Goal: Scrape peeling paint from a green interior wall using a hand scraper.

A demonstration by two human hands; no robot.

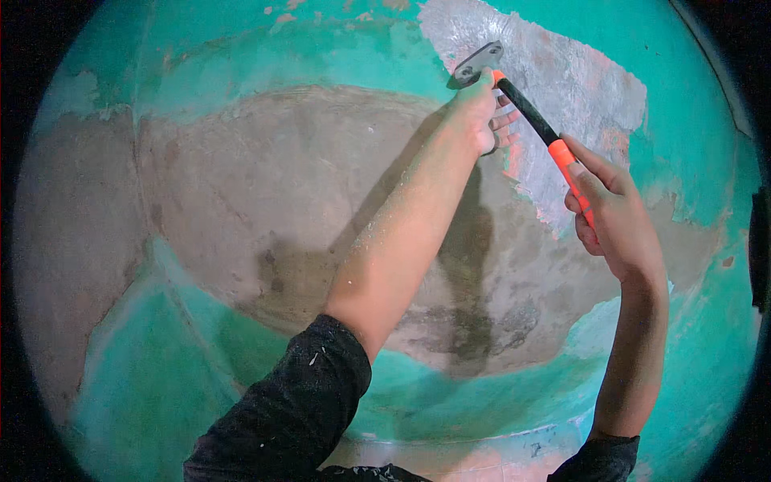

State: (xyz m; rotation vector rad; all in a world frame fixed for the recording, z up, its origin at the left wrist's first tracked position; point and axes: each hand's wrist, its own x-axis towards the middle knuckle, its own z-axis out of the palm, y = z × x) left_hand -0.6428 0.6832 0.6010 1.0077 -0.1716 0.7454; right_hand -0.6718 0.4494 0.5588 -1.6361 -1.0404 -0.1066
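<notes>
A long-handled scraper (526,108) with an orange and black handle and a flat grey metal head slants across the upper right of the wall. Around the lower orange grip, the fingers of my right hand (606,197) are wrapped. Up by the head, my left hand (482,116) holds the tool, its thumb on the neck and the other fingers partly behind the handle. The head lies against the wall (289,177) at the left edge of a pale, stripped patch (554,88). The blade's working edge is too small to make out.
Green paint (321,52) surrounds a broad bare grey-brown area, with ragged paint edges. A wall corner line runs down the left side. Below, a pinkish ledge or lower strip (482,462) shows. A dark object (759,249) stands at the far right rim.
</notes>
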